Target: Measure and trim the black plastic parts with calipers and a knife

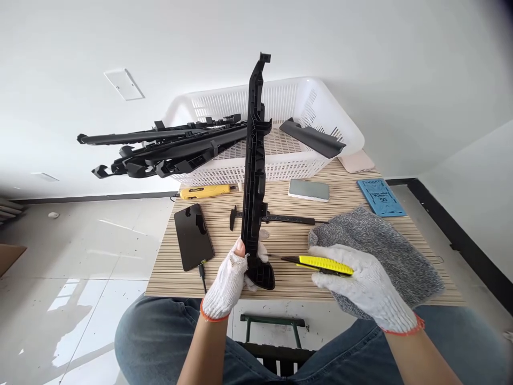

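My left hand [228, 283], in a white knitted glove with the thumb tip bare, grips a long black plastic trim piece [255, 160] near its lower end. The piece stands nearly upright, its ribbed side facing me. In my gloved right hand [356, 280] is a yellow and black utility knife [325, 264], fingers closed round the handle. Its thin tip points left, close to the trim's lower end; whether it touches, I cannot tell. A grey cloth [380, 251] lies beneath and beside the right hand. Behind the trim lies a black caliper [292, 218].
A white plastic basket [336, 107] at the back holds several black trim pieces [180, 149], jutting left, and one short piece [312, 137]. On the table [180, 286] lie a black phone [194, 237] with a cable, a yellow tool [205, 191], a grey-green block [308, 190] and a blue packet [380, 198].
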Available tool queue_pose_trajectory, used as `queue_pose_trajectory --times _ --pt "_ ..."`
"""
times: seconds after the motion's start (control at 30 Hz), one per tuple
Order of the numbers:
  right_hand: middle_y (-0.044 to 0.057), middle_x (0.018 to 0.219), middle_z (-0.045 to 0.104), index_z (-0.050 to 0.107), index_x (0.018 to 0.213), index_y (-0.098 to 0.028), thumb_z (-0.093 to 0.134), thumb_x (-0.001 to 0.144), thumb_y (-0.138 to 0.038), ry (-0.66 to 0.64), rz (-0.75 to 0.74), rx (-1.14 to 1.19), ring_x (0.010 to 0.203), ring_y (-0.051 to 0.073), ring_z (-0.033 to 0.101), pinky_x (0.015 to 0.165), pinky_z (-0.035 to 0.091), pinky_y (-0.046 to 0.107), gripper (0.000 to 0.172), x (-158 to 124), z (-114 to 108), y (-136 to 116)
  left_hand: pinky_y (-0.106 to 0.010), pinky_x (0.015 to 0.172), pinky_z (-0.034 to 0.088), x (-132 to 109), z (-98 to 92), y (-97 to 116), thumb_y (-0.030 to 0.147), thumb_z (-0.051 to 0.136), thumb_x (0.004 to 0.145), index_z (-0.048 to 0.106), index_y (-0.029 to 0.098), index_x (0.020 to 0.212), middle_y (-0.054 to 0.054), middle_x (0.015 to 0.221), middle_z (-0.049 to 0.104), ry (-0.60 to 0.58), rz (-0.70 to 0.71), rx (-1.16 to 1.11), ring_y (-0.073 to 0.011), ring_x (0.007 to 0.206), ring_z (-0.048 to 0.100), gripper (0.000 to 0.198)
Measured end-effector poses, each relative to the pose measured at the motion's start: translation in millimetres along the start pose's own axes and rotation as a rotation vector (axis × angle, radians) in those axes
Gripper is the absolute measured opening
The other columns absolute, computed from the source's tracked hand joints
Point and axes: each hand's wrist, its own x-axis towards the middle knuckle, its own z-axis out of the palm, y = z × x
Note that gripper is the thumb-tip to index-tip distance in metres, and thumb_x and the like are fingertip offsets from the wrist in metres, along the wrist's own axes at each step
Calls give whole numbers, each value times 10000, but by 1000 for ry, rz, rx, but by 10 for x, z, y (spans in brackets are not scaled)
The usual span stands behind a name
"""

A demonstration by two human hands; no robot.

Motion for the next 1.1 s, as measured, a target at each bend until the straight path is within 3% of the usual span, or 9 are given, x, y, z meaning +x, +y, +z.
queue_pose_trajectory --times 0.1,0.23,0.43,0.7,1.1 --pt "51 980 821 865 1091 -286 793 810 -502 -68 8 8 832 253 777 750 635 359 362 -9 -5 -16 -210 378 362 -6 14 2 740 489 979 692 189 1344 -31 752 652 -15 11 -2 -83 446 396 692" --pt "73 1007 820 861 1132 -280 808 796 -560 -25 23 27 860 277 780 752 634 369 441 -13 -6 -11 -202 388 378 -21 53 48 786 493 948 645 177 1388 -23 788 644 -30 26 6 -83 475 378 766" --pt "76 1031 823 861 1136 -286 805 801 -563 8 20 30 906 299 782 784 637 387 438 -6 0 0 -199 408 393 -37 79 107 757 514 956 622 210 1374 -32 899 672 1 15 95 -77 501 381 697" --pt "86 1049 828 868 1115 -290 800 790 -537 17 23 33 964 326 782 834 639 416 413 -23 -8 32 -183 397 414 -21 60 89 802 492 942 595 230 1411 -28 931 669 -20 28 118 -72 502 397 746" --pt "75 1019 828 864 1119 -290 791 798 -521 35 24 23 898 297 782 807 640 398 403 -1 13 -12 -200 414 440 -32 100 135 807 511 930 592 206 1419 -33 918 676 5 2 94 -65 489 380 778"
